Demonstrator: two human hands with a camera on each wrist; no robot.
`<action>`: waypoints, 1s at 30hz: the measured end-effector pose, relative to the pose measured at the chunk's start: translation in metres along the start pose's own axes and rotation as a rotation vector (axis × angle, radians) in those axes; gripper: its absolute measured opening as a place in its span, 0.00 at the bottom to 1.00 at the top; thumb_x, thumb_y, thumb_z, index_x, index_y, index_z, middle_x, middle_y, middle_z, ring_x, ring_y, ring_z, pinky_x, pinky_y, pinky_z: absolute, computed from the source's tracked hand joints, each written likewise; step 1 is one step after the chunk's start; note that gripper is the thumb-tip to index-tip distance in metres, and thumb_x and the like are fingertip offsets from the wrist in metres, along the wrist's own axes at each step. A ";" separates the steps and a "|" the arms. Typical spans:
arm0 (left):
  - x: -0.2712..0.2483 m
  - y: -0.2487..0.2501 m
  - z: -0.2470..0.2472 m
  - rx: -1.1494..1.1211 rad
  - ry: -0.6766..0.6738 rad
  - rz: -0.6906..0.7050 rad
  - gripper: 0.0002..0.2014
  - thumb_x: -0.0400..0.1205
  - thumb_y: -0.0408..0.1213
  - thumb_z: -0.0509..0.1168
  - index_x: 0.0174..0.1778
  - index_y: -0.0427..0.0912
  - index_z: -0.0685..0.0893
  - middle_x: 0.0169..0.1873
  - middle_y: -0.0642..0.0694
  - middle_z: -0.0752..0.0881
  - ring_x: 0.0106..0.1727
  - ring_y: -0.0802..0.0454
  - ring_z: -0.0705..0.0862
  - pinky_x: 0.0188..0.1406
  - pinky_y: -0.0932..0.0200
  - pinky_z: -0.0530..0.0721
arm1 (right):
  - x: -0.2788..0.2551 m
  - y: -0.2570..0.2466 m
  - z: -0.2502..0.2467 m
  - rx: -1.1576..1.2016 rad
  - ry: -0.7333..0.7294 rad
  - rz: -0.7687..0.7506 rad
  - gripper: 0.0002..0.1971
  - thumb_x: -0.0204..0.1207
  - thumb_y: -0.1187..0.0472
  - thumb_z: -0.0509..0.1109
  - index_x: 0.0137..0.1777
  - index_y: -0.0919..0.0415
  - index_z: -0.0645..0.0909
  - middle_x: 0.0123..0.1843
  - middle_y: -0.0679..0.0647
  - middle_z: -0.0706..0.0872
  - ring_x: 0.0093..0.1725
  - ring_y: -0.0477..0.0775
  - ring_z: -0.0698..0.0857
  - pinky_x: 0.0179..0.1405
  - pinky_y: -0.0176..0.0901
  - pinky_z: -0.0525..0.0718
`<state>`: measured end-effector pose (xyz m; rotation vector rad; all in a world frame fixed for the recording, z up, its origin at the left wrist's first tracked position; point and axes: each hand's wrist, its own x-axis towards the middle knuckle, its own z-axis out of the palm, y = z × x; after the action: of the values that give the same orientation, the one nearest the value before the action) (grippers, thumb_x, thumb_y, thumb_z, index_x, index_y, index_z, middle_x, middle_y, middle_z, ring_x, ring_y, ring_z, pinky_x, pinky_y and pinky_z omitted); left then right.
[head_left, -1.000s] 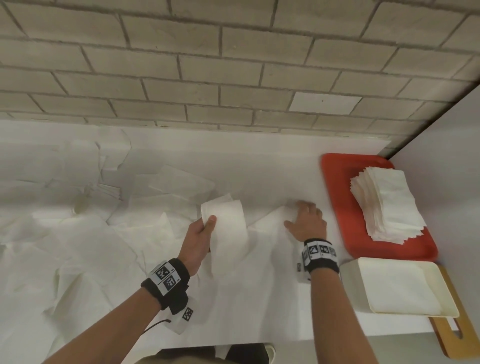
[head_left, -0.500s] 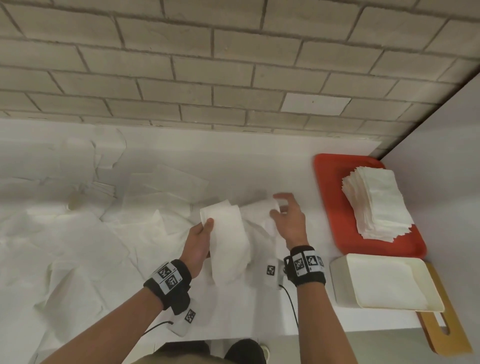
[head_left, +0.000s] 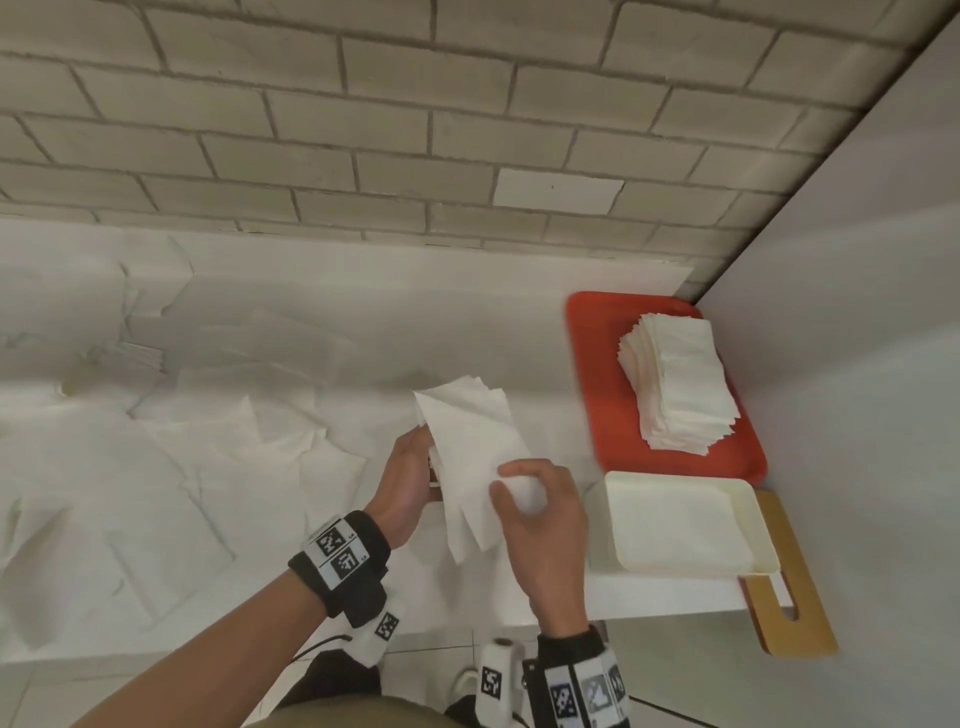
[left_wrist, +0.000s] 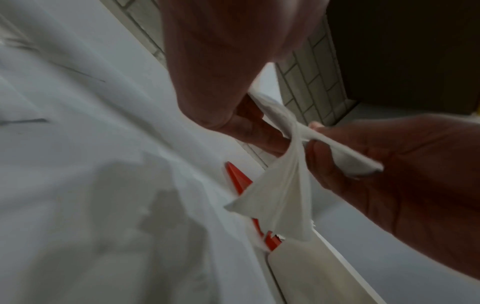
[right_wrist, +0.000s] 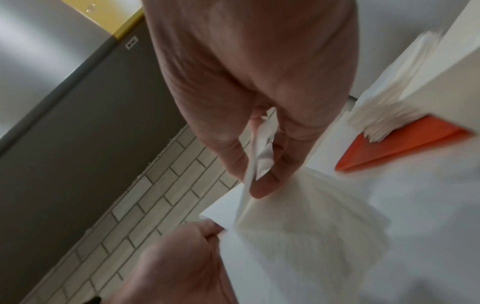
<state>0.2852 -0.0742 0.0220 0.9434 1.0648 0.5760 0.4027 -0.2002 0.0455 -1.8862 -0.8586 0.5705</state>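
Both hands hold white paper napkins (head_left: 470, 441) above the white counter (head_left: 467, 332). My left hand (head_left: 410, 467) grips the napkins from the left side. My right hand (head_left: 530, 493) pinches a napkin between thumb and fingers at the right front. In the left wrist view the napkin (left_wrist: 283, 197) hangs crumpled from the right hand's pinch. In the right wrist view the pinched napkin (right_wrist: 259, 156) fans out below the thumb. A neat stack of folded napkins (head_left: 675, 384) sits on a red tray (head_left: 597, 364) at the right.
Several loose napkins (head_left: 156, 467) lie scattered over the counter's left half. A cream tray (head_left: 680, 525) sits in front of the red tray, over a wooden board (head_left: 795, 613). A brick wall (head_left: 415, 130) stands behind, and a white wall (head_left: 857, 364) closes the right side.
My right hand lifted a napkin off the counter and brought it left and toward me to the napkins in my left hand. The left hand shifted right.
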 end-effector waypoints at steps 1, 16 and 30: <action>-0.006 -0.001 0.009 -0.004 0.004 0.019 0.21 0.94 0.41 0.51 0.62 0.38 0.89 0.52 0.39 0.95 0.50 0.40 0.93 0.47 0.46 0.90 | -0.003 0.004 -0.009 -0.014 -0.001 0.006 0.15 0.78 0.62 0.82 0.51 0.38 0.87 0.59 0.37 0.88 0.63 0.32 0.84 0.58 0.18 0.72; -0.074 -0.038 0.123 -0.447 -0.005 0.111 0.40 0.83 0.77 0.52 0.70 0.47 0.89 0.68 0.34 0.91 0.69 0.35 0.90 0.71 0.37 0.87 | -0.054 0.048 -0.104 -0.069 -0.031 -0.052 0.11 0.80 0.57 0.82 0.50 0.39 0.85 0.53 0.39 0.83 0.58 0.38 0.85 0.57 0.25 0.77; -0.093 -0.010 0.178 0.020 0.097 0.375 0.15 0.86 0.43 0.77 0.67 0.43 0.89 0.58 0.47 0.95 0.59 0.45 0.95 0.62 0.33 0.93 | -0.005 0.059 -0.189 0.096 -0.344 -0.008 0.29 0.79 0.50 0.85 0.76 0.44 0.78 0.65 0.35 0.91 0.65 0.39 0.90 0.65 0.53 0.93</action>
<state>0.4109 -0.2175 0.0876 1.1522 0.9849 0.9287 0.5499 -0.3295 0.0752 -1.7224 -1.0382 0.9332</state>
